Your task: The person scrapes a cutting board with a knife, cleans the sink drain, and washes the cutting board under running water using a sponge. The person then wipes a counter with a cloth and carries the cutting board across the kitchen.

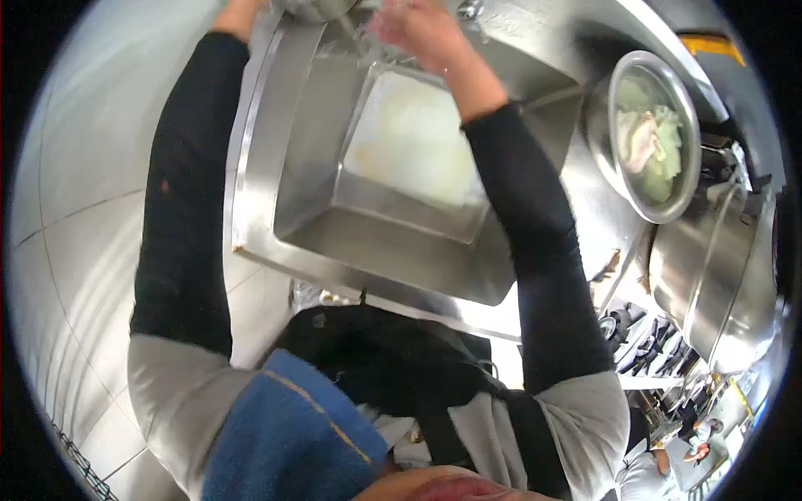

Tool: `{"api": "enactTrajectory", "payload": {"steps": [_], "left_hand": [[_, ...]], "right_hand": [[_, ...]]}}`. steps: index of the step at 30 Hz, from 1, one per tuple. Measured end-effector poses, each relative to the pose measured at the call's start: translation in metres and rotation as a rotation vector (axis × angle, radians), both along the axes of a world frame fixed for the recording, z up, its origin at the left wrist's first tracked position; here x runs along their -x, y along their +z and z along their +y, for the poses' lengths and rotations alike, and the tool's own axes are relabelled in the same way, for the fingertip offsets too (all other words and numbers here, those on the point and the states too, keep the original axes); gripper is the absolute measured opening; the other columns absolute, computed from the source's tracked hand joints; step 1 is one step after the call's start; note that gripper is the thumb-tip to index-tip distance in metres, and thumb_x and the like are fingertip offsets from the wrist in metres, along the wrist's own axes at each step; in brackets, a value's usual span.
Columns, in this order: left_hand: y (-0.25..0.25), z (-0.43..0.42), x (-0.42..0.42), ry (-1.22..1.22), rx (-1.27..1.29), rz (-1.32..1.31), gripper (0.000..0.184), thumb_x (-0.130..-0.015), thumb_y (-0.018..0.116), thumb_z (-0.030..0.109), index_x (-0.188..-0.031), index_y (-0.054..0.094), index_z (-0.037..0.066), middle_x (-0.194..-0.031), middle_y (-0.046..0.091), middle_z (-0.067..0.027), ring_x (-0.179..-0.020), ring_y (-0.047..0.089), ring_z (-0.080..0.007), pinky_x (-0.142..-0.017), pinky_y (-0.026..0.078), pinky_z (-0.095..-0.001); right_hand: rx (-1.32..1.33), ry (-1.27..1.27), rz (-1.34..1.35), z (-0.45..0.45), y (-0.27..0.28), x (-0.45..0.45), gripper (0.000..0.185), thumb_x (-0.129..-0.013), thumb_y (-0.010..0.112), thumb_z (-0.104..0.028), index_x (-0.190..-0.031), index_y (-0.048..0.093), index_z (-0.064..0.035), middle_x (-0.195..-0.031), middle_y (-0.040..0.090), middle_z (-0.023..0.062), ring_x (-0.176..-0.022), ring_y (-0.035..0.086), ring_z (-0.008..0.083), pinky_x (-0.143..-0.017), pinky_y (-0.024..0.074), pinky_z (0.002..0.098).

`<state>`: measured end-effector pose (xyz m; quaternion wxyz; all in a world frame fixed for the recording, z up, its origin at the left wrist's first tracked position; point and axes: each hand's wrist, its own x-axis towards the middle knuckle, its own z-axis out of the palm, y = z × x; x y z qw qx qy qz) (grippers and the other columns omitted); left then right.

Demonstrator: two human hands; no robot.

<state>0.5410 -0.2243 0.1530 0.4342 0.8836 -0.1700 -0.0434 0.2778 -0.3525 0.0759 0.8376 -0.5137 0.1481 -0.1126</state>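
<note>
At the top of the head view, my right hand [418,32] is over the far edge of the sink [380,250]. It is blurred, and something pinkish shows at its fingers. My left hand [242,12] is at the top edge, left of a round metal vessel [320,7]; its fingers are cut off by the frame. Below my right hand, a whitish, yellow-tinged rectangular area [413,138] covers the sink bottom. Beside my right forearm stands a metal bowl [622,179] holding pale green and pinkish pieces [660,142].
Large metal pots [710,267] stand right of the sink, below the bowl. A tap fitting [470,10] is at the sink's far side. A tiled wall [92,167] runs along the left. Another person [643,476] is at the lower right.
</note>
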Motion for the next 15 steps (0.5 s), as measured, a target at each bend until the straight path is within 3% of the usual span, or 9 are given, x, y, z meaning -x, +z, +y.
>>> {"api": "enactTrajectory", "payload": {"steps": [2,4,6,8,11,14,15], "left_hand": [[-0.029,0.023,-0.049,-0.233,0.75,0.649,0.034,-0.093,0.053,0.026,-0.098,0.067,-0.005,-0.095,0.07,-0.022,-0.085,0.069,-0.0348,-0.075,0.053,-0.0501],[-0.014,0.05,0.016,-0.235,0.948,0.688,0.033,-0.092,0.057,0.027,-0.105,0.067,-0.003,-0.096,0.071,-0.0205,-0.086,0.068,-0.036,-0.078,0.053,-0.048],[-0.012,0.066,0.089,0.01,0.857,0.719,0.029,-0.092,0.068,0.023,-0.112,0.066,0.003,-0.11,0.071,-0.0126,-0.099,0.067,-0.0284,-0.085,0.053,-0.042],[-0.032,0.072,0.154,-0.018,1.0,0.9,0.029,-0.097,0.06,0.022,-0.117,0.061,0.001,-0.108,0.071,-0.0117,-0.098,0.068,-0.0273,-0.084,0.055,-0.0416],[-0.09,0.061,0.203,0.037,1.049,1.065,0.03,-0.097,0.061,0.024,-0.115,0.061,0.0,-0.109,0.07,-0.0132,-0.1,0.067,-0.0276,-0.087,0.054,-0.0414],[-0.141,0.036,0.235,0.079,1.13,1.211,0.034,-0.096,0.063,0.029,-0.117,0.062,0.003,-0.107,0.07,-0.0147,-0.097,0.067,-0.0273,-0.087,0.054,-0.0434],[-0.148,0.031,0.245,-0.048,0.75,0.928,0.035,-0.095,0.065,0.03,-0.12,0.062,0.006,-0.107,0.07,-0.0144,-0.096,0.068,-0.028,-0.087,0.054,-0.044]], "right_hand": [[0.622,-0.587,0.137,-0.013,-0.03,0.027,0.029,-0.092,0.061,-0.015,-0.115,0.061,0.0026,-0.102,0.064,0.0111,-0.084,0.065,0.0215,-0.076,0.0534,0.0292],[1.018,-1.127,0.332,-0.032,-0.054,0.047,0.031,-0.092,0.056,-0.022,-0.109,0.067,0.001,-0.105,0.069,0.0225,-0.105,0.065,0.0339,-0.092,0.0493,0.043],[0.675,-0.713,0.468,-0.048,-0.103,0.031,0.036,-0.094,0.054,-0.025,-0.115,0.064,0.0013,-0.112,0.067,0.0255,-0.108,0.063,0.0363,-0.094,0.048,0.0424],[0.415,-0.494,0.409,-0.04,-0.096,0.031,0.045,-0.095,0.051,-0.027,-0.13,0.056,0.0004,-0.122,0.063,0.0271,-0.112,0.061,0.0397,-0.094,0.0475,0.0401],[0.088,-0.318,0.317,-0.038,-0.106,0.036,0.044,-0.098,0.057,-0.03,-0.133,0.055,-0.004,-0.112,0.066,0.0135,-0.106,0.062,0.0256,-0.091,0.0466,0.039],[-0.461,-0.412,0.364,0.01,-0.06,0.062,0.049,-0.1,0.057,-0.034,-0.139,0.048,-0.0051,-0.122,0.063,0.0126,-0.111,0.062,0.0246,-0.092,0.0495,0.0389],[-0.511,-0.307,0.208,0.026,-0.065,0.072,0.05,-0.1,0.057,-0.036,-0.14,0.048,-0.0068,-0.126,0.061,0.0127,-0.114,0.06,0.0257,-0.096,0.0483,0.0404]]}}
